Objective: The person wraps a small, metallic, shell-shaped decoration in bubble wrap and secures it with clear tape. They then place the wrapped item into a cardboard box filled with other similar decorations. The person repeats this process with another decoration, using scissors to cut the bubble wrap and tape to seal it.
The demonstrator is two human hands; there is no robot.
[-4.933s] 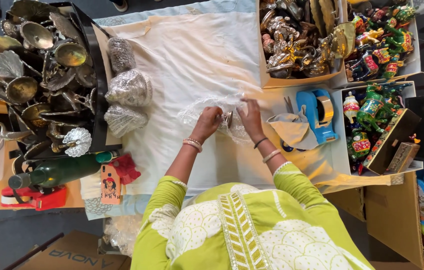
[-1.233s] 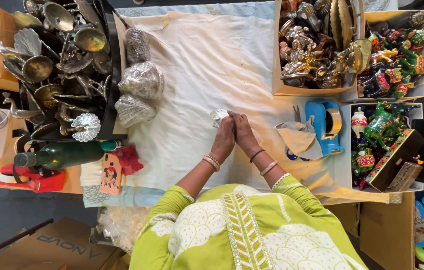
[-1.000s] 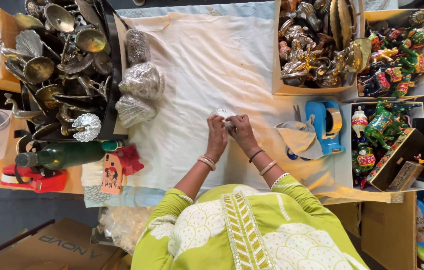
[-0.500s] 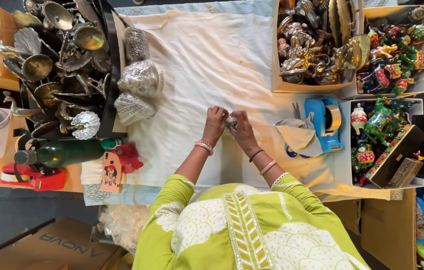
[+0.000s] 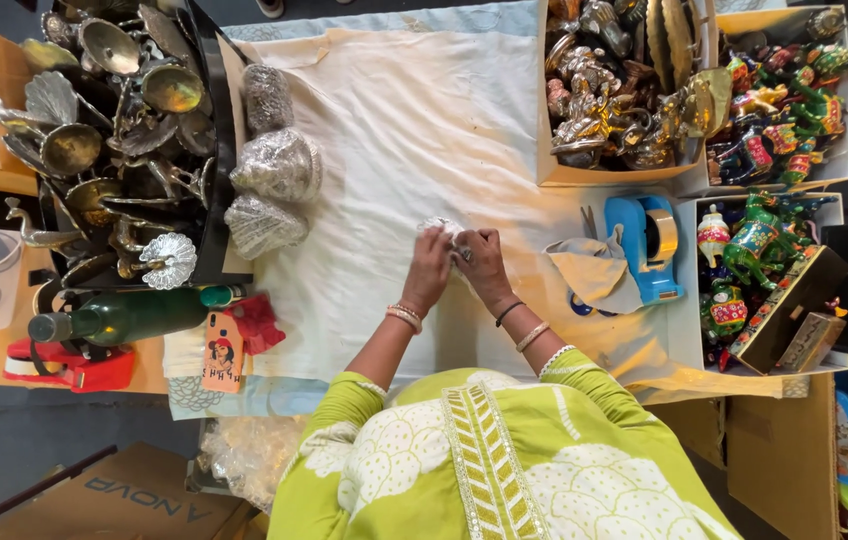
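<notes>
My left hand (image 5: 430, 268) and my right hand (image 5: 480, 262) meet over the middle of a white cloth (image 5: 404, 120) spread on the table. Both hands close on a small bundle in clear plastic wrap (image 5: 444, 230) that sticks out just above the fingers. What is inside the wrap stays hidden. Three wrapped silver pieces (image 5: 274, 165) lie on the cloth's left edge, well apart from my hands.
A black tray of brass and silver dishes (image 5: 114, 130) fills the far left. A green bottle (image 5: 124, 316), a phone (image 5: 222, 352) and a red tool (image 5: 69, 365) lie near it. On the right stand a blue tape dispenser (image 5: 644, 245) and boxes of metal figurines (image 5: 614, 90) and painted toys (image 5: 774, 100).
Over the last seconds my hands stayed together at the cloth's centre, turning the small wrapped bundle between the fingers. A large loose sheet of clear plastic seen earlier is now gathered tight around it.
</notes>
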